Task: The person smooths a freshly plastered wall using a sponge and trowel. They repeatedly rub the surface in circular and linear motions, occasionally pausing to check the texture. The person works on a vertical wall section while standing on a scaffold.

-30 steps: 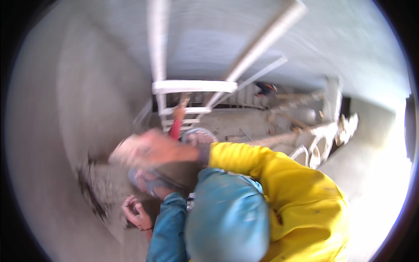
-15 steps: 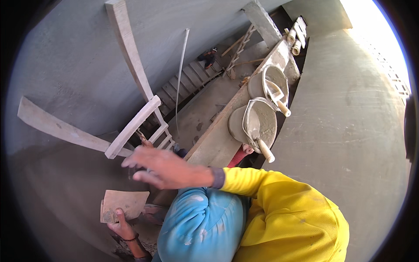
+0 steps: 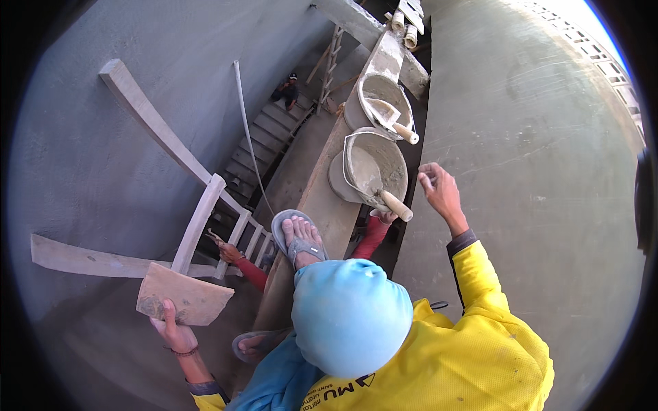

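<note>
The flat, tan board [image 3: 199, 296] is in your left hand [image 3: 175, 334], well to the left of the near bucket [image 3: 340, 177] and lower in view. Your thumb lies on its upper face and the hand is closed at its edge; the fingers underneath are hidden. The board's face carries a dark grey smear by the thumb and no visible heap, so in my judgement it is unloaded at this point.

Your right hand [image 3: 442, 192] is just right of the near bucket. Its fingers are loosely bent, with a gap to the thumb, and nothing shows in them. Whether it touches the smooth grey wall [image 3: 528, 205] behind it, I cannot tell.

As to progress: the near bucket holds a wet grey mix [image 3: 392, 168], a fair amount remaining, and a wooden handle [image 3: 396, 205] rests across its rim, unheld. The wall right of the bucket looks largely even, with scratches and pale specks; whether that surface counts as finished, the view does not settle.

Just beyond the near bucket stands a far bucket [image 3: 354, 113] with a scoop [image 3: 384, 114] in it. Both stand on the plank [image 3: 332, 233], where your sandalled foot [image 3: 298, 236] rests left of the near bucket. Farther left is a wooden ladder [image 3: 199, 222], with a co-worker's hand [image 3: 229, 253] beside it.
</note>
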Motion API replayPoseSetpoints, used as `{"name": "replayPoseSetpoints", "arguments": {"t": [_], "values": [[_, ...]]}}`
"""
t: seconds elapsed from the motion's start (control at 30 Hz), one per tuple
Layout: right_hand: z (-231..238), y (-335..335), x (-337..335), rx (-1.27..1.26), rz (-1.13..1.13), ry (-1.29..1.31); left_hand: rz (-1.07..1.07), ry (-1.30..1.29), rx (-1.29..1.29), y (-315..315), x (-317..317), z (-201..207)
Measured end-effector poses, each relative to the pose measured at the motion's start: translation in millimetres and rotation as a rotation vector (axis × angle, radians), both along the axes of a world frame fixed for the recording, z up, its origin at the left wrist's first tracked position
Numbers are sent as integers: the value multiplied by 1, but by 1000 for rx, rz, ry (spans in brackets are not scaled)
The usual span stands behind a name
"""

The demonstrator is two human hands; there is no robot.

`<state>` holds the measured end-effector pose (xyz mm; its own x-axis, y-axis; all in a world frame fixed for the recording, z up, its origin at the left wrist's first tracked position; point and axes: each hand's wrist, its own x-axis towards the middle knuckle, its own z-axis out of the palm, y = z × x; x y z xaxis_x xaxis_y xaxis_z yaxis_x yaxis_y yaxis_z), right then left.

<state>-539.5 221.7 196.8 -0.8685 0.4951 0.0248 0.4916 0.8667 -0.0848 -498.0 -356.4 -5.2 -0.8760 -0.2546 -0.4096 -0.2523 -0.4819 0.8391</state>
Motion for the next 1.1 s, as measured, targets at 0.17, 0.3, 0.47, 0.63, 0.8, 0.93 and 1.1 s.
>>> {"name": "replayPoseSetpoints", "arguments": {"t": [0.17, 0.3, 0.47, 0.63, 0.8, 0.93, 1.1], "values": [[-33, -15, 7, -103, 115, -52, -114, 8, -7, 10, -49, 11], [-63, -85, -56, -20, 307, 27, -239, 4, -64, 32, -84, 20], [-107, -72, -78, 65, 289, 77, -314, -5, -138, 37, -99, 19], [-70, -38, -45, -1068, -232, 477, -385, -37, -164, 33, -101, 23], [-28, -9, -22, -1557, -699, 914, -370, -39, -191, 44, -116, 13], [-6, -8, -3, -1504, -770, 1058, -441, -15, -178, 56, -130, 11], [17, -10, 22, -1532, -761, 1222, -511, 29, -165, 57, -145, 23]]}}
